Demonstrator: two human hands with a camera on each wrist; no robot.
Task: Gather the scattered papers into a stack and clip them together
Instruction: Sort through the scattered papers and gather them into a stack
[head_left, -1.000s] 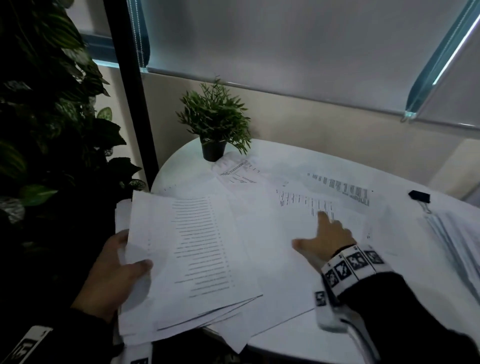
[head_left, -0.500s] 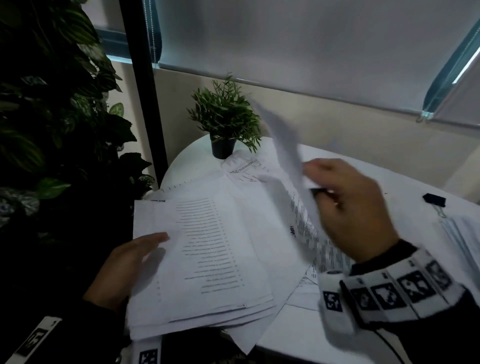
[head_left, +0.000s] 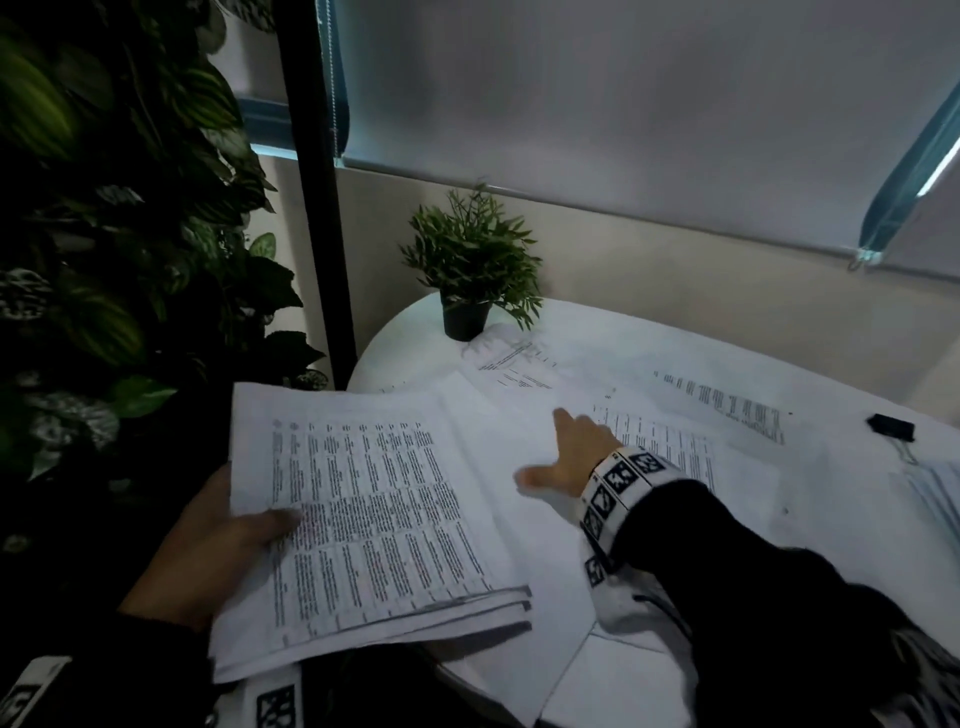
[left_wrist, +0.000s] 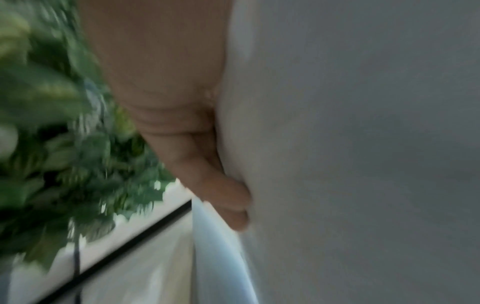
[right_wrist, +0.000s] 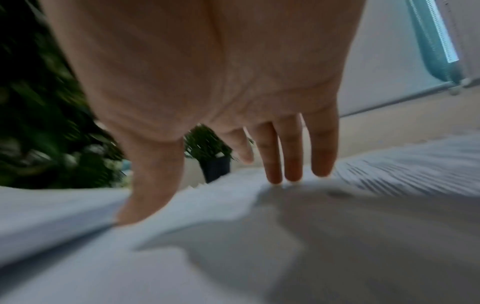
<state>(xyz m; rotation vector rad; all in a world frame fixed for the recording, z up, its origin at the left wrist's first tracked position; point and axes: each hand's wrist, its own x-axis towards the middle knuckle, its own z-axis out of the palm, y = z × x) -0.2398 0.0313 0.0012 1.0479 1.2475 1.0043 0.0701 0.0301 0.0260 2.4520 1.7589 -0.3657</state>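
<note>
Now that another printed sheet tops our left hand's (head_left: 208, 551) gripped stack (head_left: 363, 514), our right hand (head_left: 571, 457), spread and empty, reaches toward twelve o'clock for loose sheets (head_left: 670, 441).

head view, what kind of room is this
Probably an office or meeting corner: printed papers spread on a round white table, a binder clip, a roller blind over the window, and a small potted plant.

We see left hand (head_left: 208, 551) gripping a thick stack of printed white papers (head_left: 363, 519), thumb on top. Right hand (head_left: 571, 457), fingers spread, flat on loose printed sheets (head_left: 675, 441) covering round white table (head_left: 405, 338). Black binder clip (head_left: 891, 427) far right.
</note>
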